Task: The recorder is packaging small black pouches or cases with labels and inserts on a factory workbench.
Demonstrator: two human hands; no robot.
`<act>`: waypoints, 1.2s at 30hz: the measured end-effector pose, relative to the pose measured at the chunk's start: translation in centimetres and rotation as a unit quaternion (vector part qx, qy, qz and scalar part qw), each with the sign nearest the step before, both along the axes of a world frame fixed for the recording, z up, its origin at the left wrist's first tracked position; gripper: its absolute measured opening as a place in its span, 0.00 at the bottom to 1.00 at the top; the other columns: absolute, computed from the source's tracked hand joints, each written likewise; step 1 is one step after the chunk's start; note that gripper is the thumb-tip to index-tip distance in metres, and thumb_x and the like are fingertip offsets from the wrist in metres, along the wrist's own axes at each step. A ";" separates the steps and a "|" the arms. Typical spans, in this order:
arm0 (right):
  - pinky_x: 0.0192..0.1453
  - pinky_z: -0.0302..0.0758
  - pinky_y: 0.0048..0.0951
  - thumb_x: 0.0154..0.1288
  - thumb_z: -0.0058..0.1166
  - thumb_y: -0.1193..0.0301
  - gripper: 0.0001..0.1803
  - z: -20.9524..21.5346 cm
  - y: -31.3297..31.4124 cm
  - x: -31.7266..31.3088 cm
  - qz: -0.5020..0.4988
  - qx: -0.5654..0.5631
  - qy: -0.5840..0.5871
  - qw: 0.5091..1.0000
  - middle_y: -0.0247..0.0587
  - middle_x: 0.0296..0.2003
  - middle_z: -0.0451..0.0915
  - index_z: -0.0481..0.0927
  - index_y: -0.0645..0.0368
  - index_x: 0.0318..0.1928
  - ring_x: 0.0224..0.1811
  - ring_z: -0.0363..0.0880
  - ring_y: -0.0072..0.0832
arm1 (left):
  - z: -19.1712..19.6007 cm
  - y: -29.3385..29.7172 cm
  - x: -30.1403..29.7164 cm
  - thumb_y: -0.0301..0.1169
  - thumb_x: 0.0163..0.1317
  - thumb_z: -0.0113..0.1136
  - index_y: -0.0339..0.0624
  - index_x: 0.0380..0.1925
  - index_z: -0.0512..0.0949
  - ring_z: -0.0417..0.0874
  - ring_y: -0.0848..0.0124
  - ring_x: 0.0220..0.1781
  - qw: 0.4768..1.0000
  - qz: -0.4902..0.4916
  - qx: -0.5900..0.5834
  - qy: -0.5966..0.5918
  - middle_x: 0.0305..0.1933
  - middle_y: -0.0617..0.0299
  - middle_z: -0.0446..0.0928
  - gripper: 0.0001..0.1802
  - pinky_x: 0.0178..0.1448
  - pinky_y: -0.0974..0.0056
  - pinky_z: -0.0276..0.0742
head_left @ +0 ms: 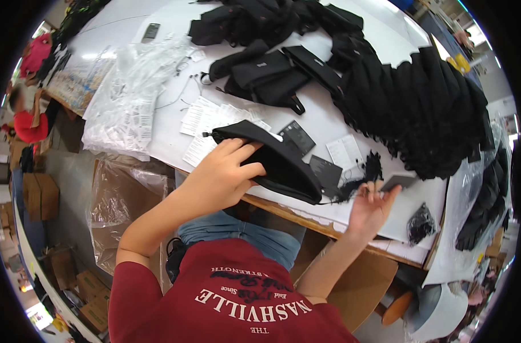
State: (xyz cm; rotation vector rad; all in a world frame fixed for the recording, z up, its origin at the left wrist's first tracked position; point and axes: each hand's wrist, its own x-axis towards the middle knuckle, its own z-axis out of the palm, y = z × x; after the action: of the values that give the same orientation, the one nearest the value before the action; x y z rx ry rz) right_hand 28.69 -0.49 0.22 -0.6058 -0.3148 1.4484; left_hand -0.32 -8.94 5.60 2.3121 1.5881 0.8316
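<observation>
A black fabric pouch point(286, 174) hangs tilted over the table's front edge. My left hand point(223, 174) is closed on its upper left part, with some fingers reaching into the pouch. Off to the right, my right hand point(370, 210) pinches a small dark card point(402, 182) between thumb and fingers. On the table between the two hands lie another dark card point(325, 174) and a tangle of black cords point(372, 167). Beyond the pouch are a further dark card point(297, 137), a white printed slip point(345, 151) and spread white paper labels point(206, 120).
Black pouches point(266, 74) lie heaped at the back, and a long stacked row point(414, 108) fills the right. Clear plastic bags point(129, 91) cover the table's left side. A small bag of black parts point(421, 224) sits by the right corner. A person in red point(32, 123) is at far left.
</observation>
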 end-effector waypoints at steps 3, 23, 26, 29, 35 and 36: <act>0.46 0.70 0.28 0.69 0.54 0.60 0.11 -0.4 0.3 -1.4 0.005 -0.061 0.019 0.998 0.36 0.32 0.76 0.77 0.54 0.39 0.32 0.70 0.24 | 0.1 0.4 0.6 0.24 0.46 0.64 0.39 0.31 0.77 0.73 0.53 0.54 0.999 -0.024 -0.029 0.025 0.50 0.49 0.76 0.09 0.60 0.52 0.66; 0.70 0.54 0.48 0.63 0.54 0.69 0.12 5.0 -2.4 -8.3 0.212 0.383 -0.765 0.472 0.39 0.33 0.83 0.80 0.56 0.47 0.58 0.70 0.42 | -0.2 1.0 0.7 0.25 0.47 0.63 0.43 0.31 0.78 0.75 0.63 0.53 0.993 -0.078 0.038 0.082 0.42 0.62 0.76 0.09 0.66 0.53 0.66; 0.70 0.52 0.48 0.64 0.56 0.67 0.11 5.1 -2.3 -7.3 0.249 0.364 -0.744 0.502 0.37 0.33 0.83 0.82 0.56 0.43 0.59 0.70 0.41 | -0.1 1.1 0.4 0.24 0.46 0.64 0.44 0.31 0.79 0.77 0.65 0.47 0.995 -0.081 0.016 0.057 0.36 0.64 0.76 0.10 0.65 0.53 0.67; 0.67 0.54 0.44 0.61 0.57 0.70 0.05 5.7 -2.1 -6.2 0.170 0.337 -0.751 0.541 0.32 0.32 0.82 0.83 0.54 0.37 0.57 0.71 0.36 | 0.2 1.0 0.0 0.25 0.46 0.65 0.45 0.31 0.80 0.76 0.66 0.44 0.995 -0.067 0.023 0.071 0.31 0.66 0.75 0.10 0.64 0.53 0.67; 0.62 0.58 0.39 0.59 0.56 0.77 0.07 4.7 -2.3 -4.5 0.171 0.316 -0.747 0.559 0.31 0.33 0.81 0.83 0.54 0.37 0.55 0.72 0.35 | 0.4 0.9 -0.3 0.27 0.46 0.67 0.47 0.31 0.81 0.76 0.67 0.45 0.989 -0.046 0.062 0.129 0.32 0.67 0.75 0.10 0.65 0.53 0.65; 0.60 0.58 0.37 0.58 0.56 0.77 0.07 4.5 -2.3 -4.4 0.168 0.322 -0.747 0.557 0.31 0.35 0.81 0.83 0.55 0.37 0.53 0.72 0.34 | 0.3 0.9 -0.3 0.26 0.45 0.66 0.48 0.31 0.81 0.76 0.67 0.46 0.987 -0.045 0.068 0.139 0.33 0.67 0.75 0.11 0.65 0.53 0.65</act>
State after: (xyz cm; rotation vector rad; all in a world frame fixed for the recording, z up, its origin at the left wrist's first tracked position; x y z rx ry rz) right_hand 24.25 -2.81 4.75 -1.0509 -2.3116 0.6231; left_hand -0.58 -8.02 5.91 2.6737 1.5585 0.6379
